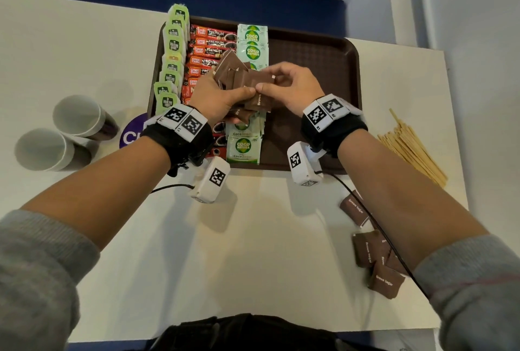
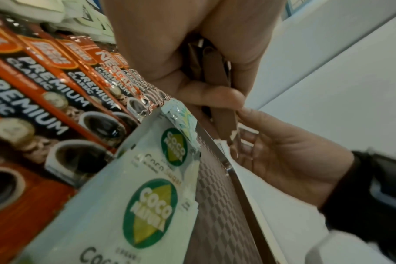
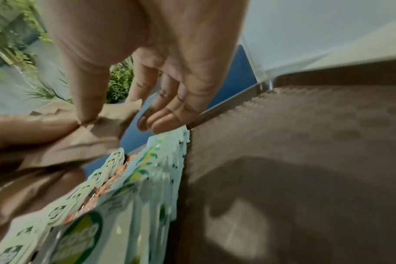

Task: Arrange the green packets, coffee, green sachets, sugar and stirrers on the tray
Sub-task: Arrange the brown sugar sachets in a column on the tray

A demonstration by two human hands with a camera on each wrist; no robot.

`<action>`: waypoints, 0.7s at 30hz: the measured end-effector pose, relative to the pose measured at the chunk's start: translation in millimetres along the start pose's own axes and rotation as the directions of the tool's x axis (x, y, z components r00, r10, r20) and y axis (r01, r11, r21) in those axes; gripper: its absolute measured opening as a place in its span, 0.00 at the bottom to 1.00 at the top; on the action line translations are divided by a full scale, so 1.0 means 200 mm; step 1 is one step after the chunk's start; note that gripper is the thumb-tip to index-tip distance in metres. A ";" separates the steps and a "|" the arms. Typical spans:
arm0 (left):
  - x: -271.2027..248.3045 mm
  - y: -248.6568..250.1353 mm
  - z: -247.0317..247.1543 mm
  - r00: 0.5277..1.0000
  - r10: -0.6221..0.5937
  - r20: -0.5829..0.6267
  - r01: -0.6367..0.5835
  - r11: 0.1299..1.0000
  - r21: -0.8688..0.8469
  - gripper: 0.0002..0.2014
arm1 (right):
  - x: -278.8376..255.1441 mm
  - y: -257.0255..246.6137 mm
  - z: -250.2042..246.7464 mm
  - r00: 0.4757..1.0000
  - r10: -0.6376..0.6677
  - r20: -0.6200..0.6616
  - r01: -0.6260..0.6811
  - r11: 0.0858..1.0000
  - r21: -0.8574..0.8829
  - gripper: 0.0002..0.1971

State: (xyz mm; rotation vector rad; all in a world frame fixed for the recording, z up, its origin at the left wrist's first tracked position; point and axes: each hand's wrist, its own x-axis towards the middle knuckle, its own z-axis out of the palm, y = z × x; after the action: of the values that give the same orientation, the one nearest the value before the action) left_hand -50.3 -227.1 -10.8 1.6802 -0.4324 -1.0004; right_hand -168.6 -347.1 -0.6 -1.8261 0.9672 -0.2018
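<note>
Over the brown tray (image 1: 312,52) my left hand (image 1: 222,94) grips a fanned bunch of brown sugar packets (image 1: 239,77). My right hand (image 1: 284,83) pinches one packet of that bunch between thumb and forefinger. In the left wrist view the brown sugar packets (image 2: 215,71) sit inside my curled fingers. On the tray lie three columns: green packets (image 1: 171,60) at the left, orange coffee sticks (image 1: 208,41) in the middle, pale green Coco Natura sachets (image 1: 251,41) beside them. The tray's right half is bare. Wooden stirrers (image 1: 410,145) lie on the table to the right.
Two paper cups (image 1: 59,131) stand on the white table at the left, beside a purple round sticker (image 1: 132,131). Several more brown sugar packets (image 1: 371,249) lie near my right forearm, crossed by a black cable. The table's near edge runs just in front of me.
</note>
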 end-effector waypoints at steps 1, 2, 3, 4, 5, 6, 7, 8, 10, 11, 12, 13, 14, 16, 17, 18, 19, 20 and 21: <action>0.00 0.00 0.00 1.000 0.005 0.003 -0.005 1.000 0.008 0.17 | 0.02 -0.02 -0.02 0.999 -0.032 0.003 0.032 0.998 -0.047 0.16; 0.01 0.00 0.01 1.000 0.004 0.003 -0.004 1.000 0.007 0.19 | 0.03 -0.04 -0.03 0.999 -0.047 0.003 0.047 0.995 -0.089 0.14; 0.02 0.00 0.01 1.000 -0.003 0.004 0.003 1.000 0.002 0.20 | 0.05 -0.05 -0.05 0.999 -0.052 0.001 0.052 0.993 -0.110 0.12; 0.03 0.00 0.02 1.000 -0.010 0.007 0.010 1.000 -0.007 0.21 | 0.07 -0.05 -0.06 0.999 -0.048 0.000 0.048 0.994 -0.101 0.09; 0.04 0.00 0.02 1.000 -0.016 0.009 0.016 1.000 -0.016 0.22 | 0.08 -0.05 -0.07 0.999 -0.047 -0.001 0.047 0.996 -0.079 0.06; 0.04 0.00 0.03 1.000 -0.019 0.011 0.019 1.000 -0.024 0.22 | 0.09 -0.05 -0.09 0.999 -0.051 -0.004 0.050 0.997 -0.066 0.05; 0.05 0.00 0.03 1.000 -0.022 0.011 0.022 0.999 -0.032 0.22 | 0.11 -0.05 -0.10 0.998 -0.054 -0.015 0.053 0.996 -0.071 0.05; 0.06 0.01 0.03 1.000 -0.027 0.012 0.028 0.999 -0.040 0.22 | 0.12 -0.04 -0.11 0.998 -0.056 -0.024 0.053 0.995 -0.089 0.05; 0.07 0.02 0.03 0.999 -0.035 0.008 0.036 0.998 -0.050 0.19 | 0.14 -0.02 -0.13 0.996 -0.066 -0.063 0.058 0.990 -0.127 0.04; 0.08 0.02 0.03 0.999 -0.037 0.002 0.037 0.998 -0.058 0.17 | 0.15 -0.01 -0.15 0.994 -0.063 -0.093 0.051 0.990 -0.129 0.03; 0.10 0.02 0.02 0.999 -0.038 -0.004 0.038 0.997 -0.069 0.17 | 0.17 0.01 -0.16 0.992 -0.050 -0.119 0.037 0.993 -0.113 0.03; 0.12 0.03 0.02 0.999 -0.040 -0.011 0.039 0.996 -0.077 0.18 | 0.18 0.03 -0.17 0.990 -0.035 -0.139 0.022 0.996 -0.091 0.03; 0.13 0.03 0.01 0.999 -0.041 -0.021 0.039 0.996 -0.082 0.20 | 0.20 0.05 -0.18 0.988 -0.020 -0.152 0.009 0.997 -0.072 0.04; 0.16 0.04 0.01 0.998 -0.034 -0.046 0.031 0.996 -0.082 0.21 | 0.22 0.07 -0.19 0.987 0.021 -0.161 -0.027 0.999 -0.033 0.08; 0.18 0.05 0.00 0.998 -0.029 -0.056 0.024 0.996 -0.087 0.21 | 0.24 0.08 -0.20 0.985 0.055 -0.166 -0.055 0.998 0.004 0.09; 0.19 0.06 0.00 0.998 -0.026 -0.064 0.020 0.995 -0.095 0.21 | 0.25 0.09 -0.21 0.979 0.103 -0.177 -0.094 0.994 0.056 0.10; 0.20 0.07 0.00 0.997 -0.024 -0.073 0.017 0.995 -0.102 0.21 | 0.27 0.11 -0.21 0.968 0.160 -0.191 -0.140 0.983 0.118 0.10; 0.21 0.07 0.00 0.996 -0.023 -0.081 0.015 0.994 -0.105 0.20 | 0.29 0.12 -0.22 0.953 0.226 -0.201 -0.187 0.963 0.195 0.09; 0.21 0.08 0.00 0.996 -0.023 -0.086 0.013 0.994 -0.107 0.20 | 0.31 0.12 -0.22 0.933 0.288 -0.215 -0.227 0.936 0.268 0.08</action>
State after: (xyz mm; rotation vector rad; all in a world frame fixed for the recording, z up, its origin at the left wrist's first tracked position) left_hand -22.2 -263.0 -13.5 1.6273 -0.3019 -0.9432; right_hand -163.0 -425.6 -17.6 -1.4569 1.2927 -0.3761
